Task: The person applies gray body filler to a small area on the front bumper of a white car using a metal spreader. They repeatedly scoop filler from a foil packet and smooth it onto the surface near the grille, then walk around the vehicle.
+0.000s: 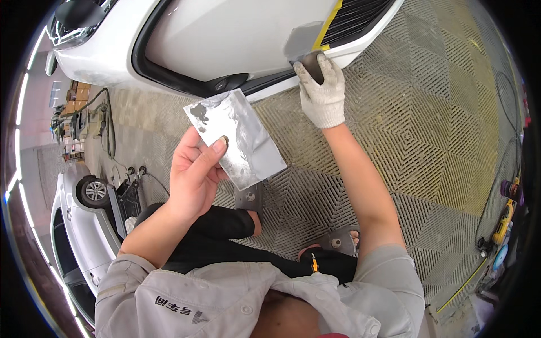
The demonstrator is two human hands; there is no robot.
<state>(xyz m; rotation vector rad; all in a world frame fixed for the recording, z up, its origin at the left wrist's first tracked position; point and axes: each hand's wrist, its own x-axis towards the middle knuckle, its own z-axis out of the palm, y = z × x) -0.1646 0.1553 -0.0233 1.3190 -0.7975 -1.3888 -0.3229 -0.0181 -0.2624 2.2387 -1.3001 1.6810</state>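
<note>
My bare left hand [200, 163] holds a rectangular silver-grey plate [251, 152] smeared with grey paste, thumb on its face. My right hand [321, 90], in a white knit glove, is closed on a dark flat spreader [313, 63], held at the lower edge of a grey patch [301, 39] on a white car bumper [225, 34]. Yellow masking tape [327, 25] runs between that patch and a black slatted grille [355, 19].
Below me lies grid floor matting [428, 141]. A silver car [76, 236], wheeled equipment [127, 194], hoses and stacked cartons [79, 96] are at left. Cables and yellow power tools [501, 231] lie at the far right. My sandalled feet are beneath my arms.
</note>
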